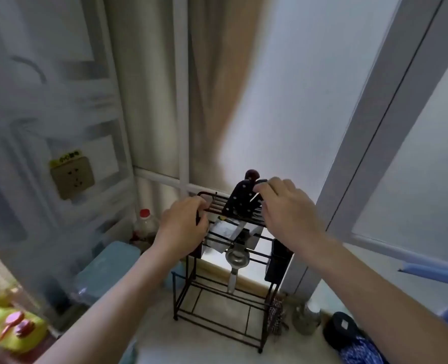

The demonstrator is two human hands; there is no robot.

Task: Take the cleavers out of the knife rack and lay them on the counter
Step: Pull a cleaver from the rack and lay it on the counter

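The cleavers (240, 203) stood in the top slots of the black wire knife rack (225, 282), their dark riveted handles rising above the top bars and pale blades hanging down inside the frame. The rack itself sat on the tabletop (212, 348) near the corner of the wall.

The right hand (283, 206) was at the handles, fingertips curled around the top of the rightmost one in what looked like a closing pinch; motion blur made it hard to say whether the grip was firm. The left hand (183, 222) was wrapped over the rack's upper left rail, fingers bent around the wire, apparently bracing the frame.

To do this step well, the pull would best run straight up along the slot, so the blade did not scrape or catch on the cross wires, while the left hand held the light rack down so it did not lift or tip. A fuller grip on the handle before lifting seemed wise, as a cleaver is blade-heavy.

A metal utensil (236, 261) hung lower in the rack. A red-capped bottle (145, 227) and a teal container (107, 269) stood to the left, and a wall socket (71, 178) sat above them.
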